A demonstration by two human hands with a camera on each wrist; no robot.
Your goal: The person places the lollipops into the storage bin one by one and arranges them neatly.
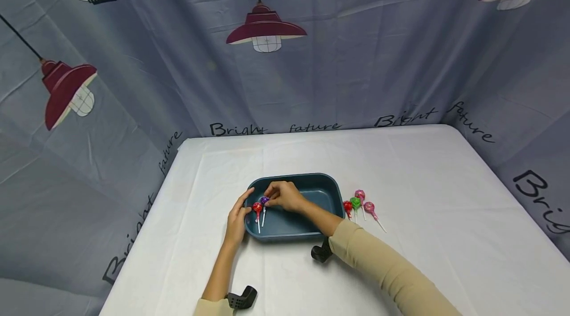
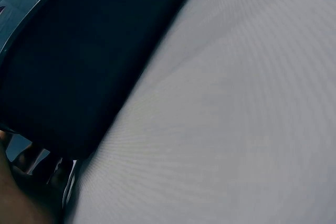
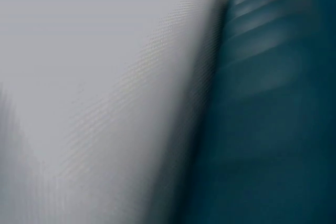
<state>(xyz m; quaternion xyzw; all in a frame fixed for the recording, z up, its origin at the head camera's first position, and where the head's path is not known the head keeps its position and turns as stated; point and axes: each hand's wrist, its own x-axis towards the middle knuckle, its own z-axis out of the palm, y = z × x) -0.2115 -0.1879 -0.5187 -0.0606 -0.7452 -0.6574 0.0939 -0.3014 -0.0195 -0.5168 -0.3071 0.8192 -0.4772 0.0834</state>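
Observation:
My right hand reaches into a dark blue-green tray and pinches a purple lollipop by its head, stick toward me. Beside it, in the tray's left end, lies a red lollipop. My left hand grips the tray's left end, thumb at the rim; in the left wrist view its fingers are dim against the tray's dark outer wall. The right wrist view shows mostly the tray's side, blurred, and no lollipop.
Right of the tray, on the white cloth-covered table, lie a red lollipop, a green lollipop and two pink ones, the nearer pink lollipop angled outward. A grey curtain with printed lamps surrounds the table.

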